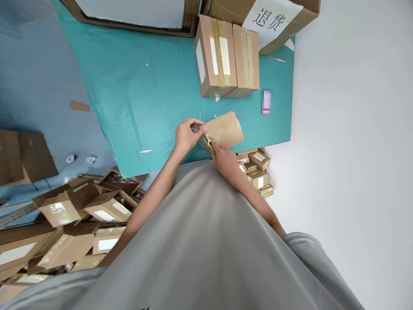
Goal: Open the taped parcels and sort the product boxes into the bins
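A small brown cardboard box lies tilted on the teal tabletop, close to its front edge. My left hand grips the box's left end, thumb on top and fingers around the far side. In my right hand is a yellow and black utility knife, its tip against the left end of the box. Clear tape shines on the box's top face. How far the blade reaches into the cardboard cannot be made out.
Two taped cartons stand behind the box, beside a larger carton with a paper sign. A small pinkish packet lies at right. Opened cartons pile up on the floor at left; smaller boxes sit below the table by the white wall.
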Motion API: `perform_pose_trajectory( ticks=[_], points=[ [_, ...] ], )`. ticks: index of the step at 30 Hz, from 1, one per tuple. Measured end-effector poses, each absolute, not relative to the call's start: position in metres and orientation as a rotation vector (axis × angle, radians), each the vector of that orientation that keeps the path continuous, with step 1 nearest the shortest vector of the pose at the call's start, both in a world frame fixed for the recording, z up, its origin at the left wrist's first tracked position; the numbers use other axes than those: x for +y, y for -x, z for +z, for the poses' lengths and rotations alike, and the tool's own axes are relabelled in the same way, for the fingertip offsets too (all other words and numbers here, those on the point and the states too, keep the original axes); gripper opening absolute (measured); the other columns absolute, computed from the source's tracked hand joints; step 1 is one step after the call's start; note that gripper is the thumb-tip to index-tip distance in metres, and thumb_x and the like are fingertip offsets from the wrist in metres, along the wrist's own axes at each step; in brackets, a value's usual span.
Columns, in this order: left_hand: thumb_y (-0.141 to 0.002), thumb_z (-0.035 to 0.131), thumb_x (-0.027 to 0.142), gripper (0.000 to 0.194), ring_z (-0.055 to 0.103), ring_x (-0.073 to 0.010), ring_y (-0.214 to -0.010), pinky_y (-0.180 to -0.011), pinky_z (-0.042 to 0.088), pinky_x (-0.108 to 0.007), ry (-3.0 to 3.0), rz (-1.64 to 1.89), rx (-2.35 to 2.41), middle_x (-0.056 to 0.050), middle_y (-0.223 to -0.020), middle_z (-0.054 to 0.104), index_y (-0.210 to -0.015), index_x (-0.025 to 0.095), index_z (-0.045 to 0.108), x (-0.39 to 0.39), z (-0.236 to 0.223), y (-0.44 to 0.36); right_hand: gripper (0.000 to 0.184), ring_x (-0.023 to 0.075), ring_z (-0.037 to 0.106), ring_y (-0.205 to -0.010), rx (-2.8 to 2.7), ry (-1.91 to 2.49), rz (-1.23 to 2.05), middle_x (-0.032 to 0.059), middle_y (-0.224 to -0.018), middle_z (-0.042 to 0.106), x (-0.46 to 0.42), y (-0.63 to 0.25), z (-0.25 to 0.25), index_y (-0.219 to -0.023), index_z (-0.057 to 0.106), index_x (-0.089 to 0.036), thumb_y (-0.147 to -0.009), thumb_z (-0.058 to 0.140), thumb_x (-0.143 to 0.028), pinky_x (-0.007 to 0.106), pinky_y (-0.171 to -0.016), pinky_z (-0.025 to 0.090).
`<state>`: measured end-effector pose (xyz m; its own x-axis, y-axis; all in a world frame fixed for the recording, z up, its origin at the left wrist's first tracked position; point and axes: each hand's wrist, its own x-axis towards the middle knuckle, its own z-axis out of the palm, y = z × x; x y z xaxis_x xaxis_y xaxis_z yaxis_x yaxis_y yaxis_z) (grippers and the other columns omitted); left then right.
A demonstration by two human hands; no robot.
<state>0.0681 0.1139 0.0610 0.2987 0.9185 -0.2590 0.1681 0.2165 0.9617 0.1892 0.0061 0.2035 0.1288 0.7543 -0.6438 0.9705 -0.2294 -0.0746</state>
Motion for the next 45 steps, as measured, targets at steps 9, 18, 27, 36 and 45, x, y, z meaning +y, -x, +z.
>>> perform_pose_trajectory(
  ticks=[9, 18, 27, 36, 45],
  points=[
    [-0.09, 0.081, 0.03, 0.023, 0.075, -0.0243, -0.107, -0.095, 0.067, -0.038, -1.225, 0.729, 1.222, -0.007, -0.116, 0.077, -0.111, 0.019, 0.08, 0.099, 0.066, -0.068, 0.067, 0.0362, 0.083, -0.108, 1.568, -2.002, -0.808, 0.0251, -0.129, 0.081, -0.01, -0.181, 0.213, -0.183, 0.031, -0.021, -0.116, 0.032, -0.021, 0.044, -0.091, 0.064],
    [-0.096, 0.077, 0.032, 0.024, 0.074, -0.0242, -0.113, -0.099, 0.067, -0.037, -1.263, 0.753, 1.298, -0.008, -0.119, 0.076, -0.116, 0.02, 0.08, 0.098, 0.07, -0.074, 0.069, 0.0346, 0.084, -0.1, 1.635, -1.892, -0.834, 0.0227, -0.119, 0.083, -0.026, -0.198, 0.223, -0.181, 0.037, -0.021, -0.113, 0.033, -0.016, 0.042, -0.086, 0.064],
    [-0.104, 0.071, 0.063, 0.05, 0.075, -0.0306, -0.122, -0.113, 0.061, -0.048, -1.304, 0.84, 1.459, -0.014, -0.134, 0.077, -0.131, 0.021, 0.075, 0.078, 0.069, -0.084, 0.062, 0.036, 0.078, -0.125, 1.811, -2.59, -0.683, 0.0212, -0.152, 0.073, 0.0, -0.302, 0.198, -0.177, 0.039, -0.02, -0.121, 0.023, -0.041, 0.046, -0.1, 0.062],
    [-0.114, 0.043, 0.071, 0.066, 0.063, -0.0361, -0.148, -0.129, 0.049, -0.057, -1.473, 0.81, 1.595, -0.02, -0.157, 0.066, -0.154, 0.024, 0.064, 0.08, 0.077, -0.108, 0.064, 0.0304, 0.083, -0.083, 1.606, -2.858, -1.3, 0.0145, -0.107, 0.085, -0.005, -0.352, 0.134, -0.164, 0.055, -0.016, -0.118, 0.034, -0.055, 0.044, -0.089, 0.066],
    [-0.117, 0.05, 0.041, 0.034, 0.045, -0.0345, -0.167, -0.142, 0.027, -0.068, -2.12, 0.574, 1.14, -0.01, -0.161, 0.067, -0.136, 0.03, 0.076, 0.083, 0.112, -0.174, 0.059, 0.0323, 0.081, -0.124, 1.83, -2.739, -1.303, 0.0164, -0.141, 0.08, -0.014, -0.354, 0.15, -0.168, 0.052, -0.018, -0.118, 0.035, -0.043, 0.046, -0.111, 0.062]
  ],
)
